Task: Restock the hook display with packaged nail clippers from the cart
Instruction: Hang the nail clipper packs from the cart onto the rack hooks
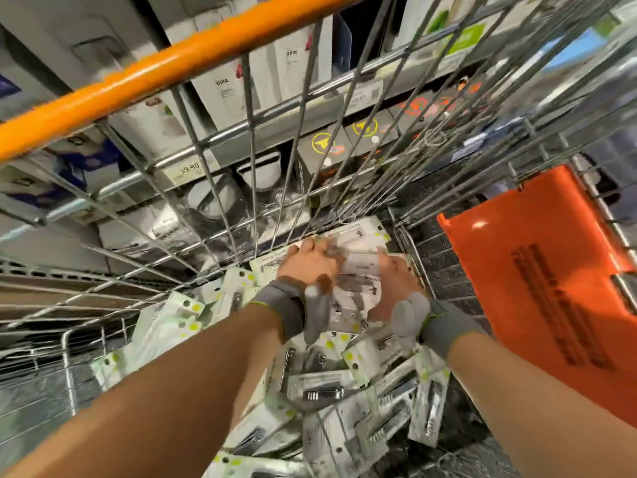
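Deep inside the wire cart [206,188], both hands gathering a stack of packaged nail clippers [358,281]: left hand [310,267] curled over its far edge, right hand [396,284] clasping the right side. Still the picking step (hook display not visible). Next: lifting the stack clear of the loose packs [344,401] below.

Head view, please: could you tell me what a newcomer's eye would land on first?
Two hands, left hand and right hand, hold a stack of packaged nail clippers deep in the wire cart. More packs lie heaped below. An orange handle bar crosses the upper left, an orange flap on the right.
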A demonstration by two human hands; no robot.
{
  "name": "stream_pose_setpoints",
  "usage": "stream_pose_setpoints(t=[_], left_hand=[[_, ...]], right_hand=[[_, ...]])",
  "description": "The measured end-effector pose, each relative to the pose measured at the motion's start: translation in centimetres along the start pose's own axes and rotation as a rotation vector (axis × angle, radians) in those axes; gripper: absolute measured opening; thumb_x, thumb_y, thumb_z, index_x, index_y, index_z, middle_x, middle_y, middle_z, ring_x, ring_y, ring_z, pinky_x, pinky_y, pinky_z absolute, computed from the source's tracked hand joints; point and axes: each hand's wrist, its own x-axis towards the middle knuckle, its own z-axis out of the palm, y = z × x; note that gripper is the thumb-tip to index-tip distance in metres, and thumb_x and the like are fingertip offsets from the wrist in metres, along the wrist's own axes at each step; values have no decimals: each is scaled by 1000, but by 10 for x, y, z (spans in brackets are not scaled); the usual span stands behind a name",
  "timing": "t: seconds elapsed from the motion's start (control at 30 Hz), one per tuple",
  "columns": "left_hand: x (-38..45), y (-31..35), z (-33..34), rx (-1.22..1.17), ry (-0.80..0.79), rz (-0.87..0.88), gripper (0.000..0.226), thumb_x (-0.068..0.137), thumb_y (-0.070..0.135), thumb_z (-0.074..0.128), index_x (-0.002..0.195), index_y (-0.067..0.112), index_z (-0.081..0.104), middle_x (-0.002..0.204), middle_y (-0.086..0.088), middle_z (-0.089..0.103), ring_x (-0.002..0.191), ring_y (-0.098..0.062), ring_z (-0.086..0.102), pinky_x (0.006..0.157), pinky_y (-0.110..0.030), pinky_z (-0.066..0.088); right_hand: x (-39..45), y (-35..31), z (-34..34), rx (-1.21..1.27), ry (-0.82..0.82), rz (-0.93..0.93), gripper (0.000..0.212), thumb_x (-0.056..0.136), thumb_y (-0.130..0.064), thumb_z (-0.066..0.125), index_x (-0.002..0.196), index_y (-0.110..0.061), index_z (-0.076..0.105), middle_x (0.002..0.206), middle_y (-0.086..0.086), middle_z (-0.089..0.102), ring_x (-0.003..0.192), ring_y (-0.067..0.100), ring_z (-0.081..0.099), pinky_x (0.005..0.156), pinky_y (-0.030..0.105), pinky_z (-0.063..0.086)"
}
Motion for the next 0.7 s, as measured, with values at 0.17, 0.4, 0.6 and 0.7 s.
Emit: stream_pose_setpoints(t=[0.17,0.4,0.6,0.7], left_hand=[[-16,-7,-14,47,24,-39,36,95,11,34,130,12,45,131,-9,48,124,-27,44,100,-33,33],[-12,-24,-24,-128,-24,-234,38,93,21,52,131,21,51,131,-6,55,118,-26,54,88,-26,42],[-15,-23,-27,-128,-20,-310,40,94,13,47,133,20,50,132,-12,54,118,-31,54,94,-35,44],[-25,-27,-25,-185,10,-324,45,91,15,50,135,25,45,131,-10,55,117,-31,55,95,-33,45]], right_hand=[[9,-6,-1,191,66,54,77,93,-23,58,151,-25,7,146,17,31,130,35,36,97,40,36],[14,-15,1,233,31,206,86,71,-29,82,140,-8,33,140,17,34,131,31,35,105,37,36],[3,-20,8,203,191,111,70,70,-26,78,128,-11,43,136,11,35,125,30,33,96,31,34],[-2,-22,2,181,182,11,77,72,-23,75,137,-13,34,141,8,30,128,28,29,99,32,33]])
